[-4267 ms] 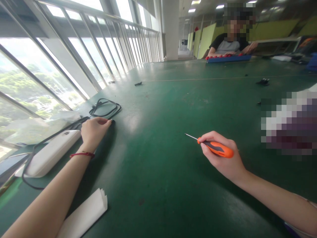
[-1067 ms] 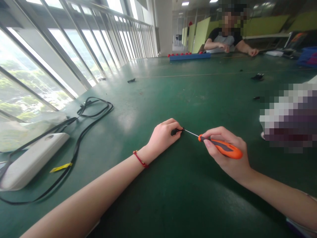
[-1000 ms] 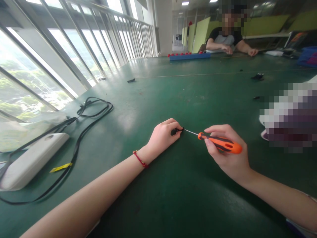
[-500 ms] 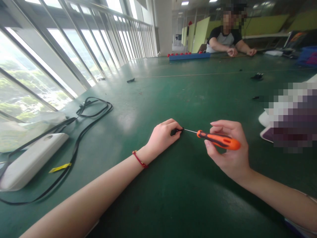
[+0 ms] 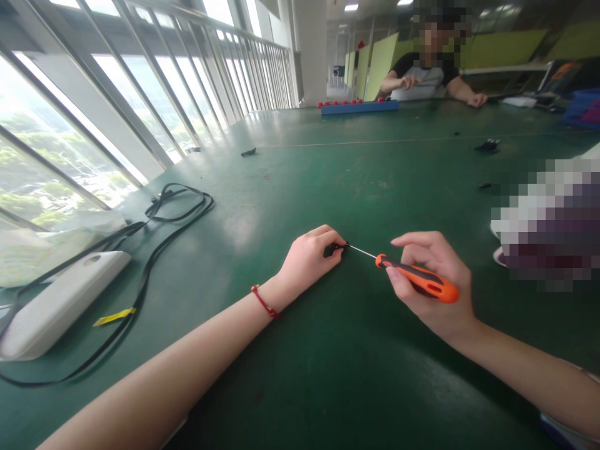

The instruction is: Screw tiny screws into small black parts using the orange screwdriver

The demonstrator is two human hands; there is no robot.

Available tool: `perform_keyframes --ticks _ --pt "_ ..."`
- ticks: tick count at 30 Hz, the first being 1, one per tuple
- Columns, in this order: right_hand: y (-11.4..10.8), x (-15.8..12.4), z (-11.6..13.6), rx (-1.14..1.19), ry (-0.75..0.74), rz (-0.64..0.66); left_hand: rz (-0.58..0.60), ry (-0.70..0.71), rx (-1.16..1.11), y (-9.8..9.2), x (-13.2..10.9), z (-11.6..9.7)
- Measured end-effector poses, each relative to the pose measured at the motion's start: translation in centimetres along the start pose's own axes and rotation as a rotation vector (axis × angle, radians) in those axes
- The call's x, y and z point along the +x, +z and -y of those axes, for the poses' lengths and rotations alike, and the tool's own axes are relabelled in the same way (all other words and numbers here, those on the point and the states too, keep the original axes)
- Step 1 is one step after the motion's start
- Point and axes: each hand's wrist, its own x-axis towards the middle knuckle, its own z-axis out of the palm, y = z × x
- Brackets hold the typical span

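Observation:
My left hand rests on the green table with its fingers closed on a small black part, mostly hidden by the fingers, so its kind cannot be made out. An orange and black screwdriver lies in my right hand, held between the thumb and the curled fingers, the index finger raised off the handle. Its thin metal shaft points left, and the tip meets the black part at my left fingertips. A red cord bracelet circles my left wrist.
A white power strip and a looped black cable lie at left beside the railing. Across the green table sits a person behind a long blue rack with red knobs. Small black pieces lie at right.
The screwdriver's handle has tipped lower and slightly right, its tip staying at the black part. My right index finger has lifted from the handle. The person opposite has raised one hand.

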Motion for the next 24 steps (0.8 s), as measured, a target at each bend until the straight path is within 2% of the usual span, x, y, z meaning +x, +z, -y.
perform_keyframes --ticks 2,7,13,19,24 --pt "-0.04 -0.05 0.11 -0.054 0.006 0.027 0.000 0.002 0.001 -0.01 0.02 0.03" --pt "0.08 -0.01 0.01 0.042 -0.035 -0.081 -0.005 -0.007 0.007 -0.02 0.01 0.05" --pt "-0.14 0.02 0.28 -0.067 -0.058 0.022 -0.008 0.007 0.001 0.03 -0.08 0.05" --pt "0.08 0.06 -0.11 0.015 -0.076 -0.102 -0.008 0.001 0.005 0.03 0.00 0.11" --pt "-0.12 0.18 0.33 -0.095 -0.161 0.021 -0.014 0.011 -0.001 0.08 -0.02 0.19"
